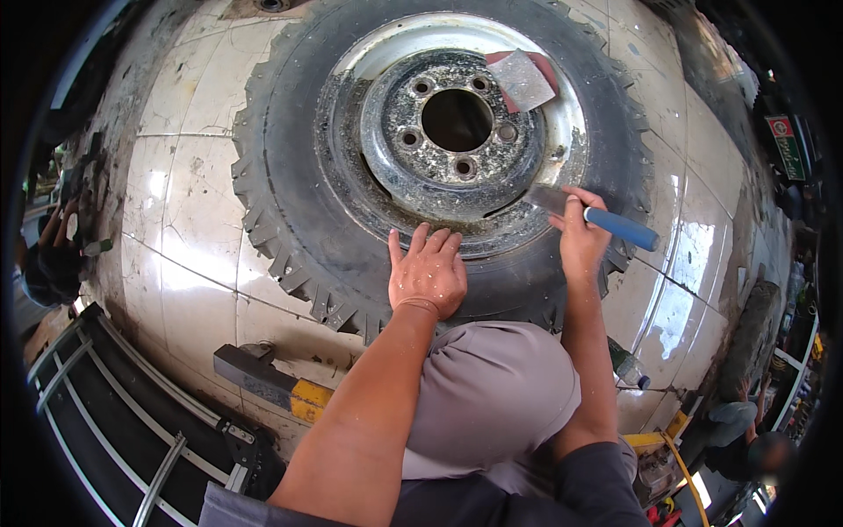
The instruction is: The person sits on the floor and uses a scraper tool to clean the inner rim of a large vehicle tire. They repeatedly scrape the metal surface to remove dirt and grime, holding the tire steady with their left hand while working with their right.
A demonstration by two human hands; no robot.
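On pale floor tiles (198, 198), lying flat before me: black tyre (285, 167), fitted round a worn, speckled wheel (386, 145). My left hand (428, 277) rests on the tyre's near side, palm down, fingers spread, nothing held. My right hand (584, 241) has fingers curled round a blue-handled scraper (622, 228), its blade at the wheel's lower right; edge contact, cannot tell. Grey piece (524, 81) over red sheet (548, 72), wheel's upper right. Bottle (627, 364) beside my right forearm.
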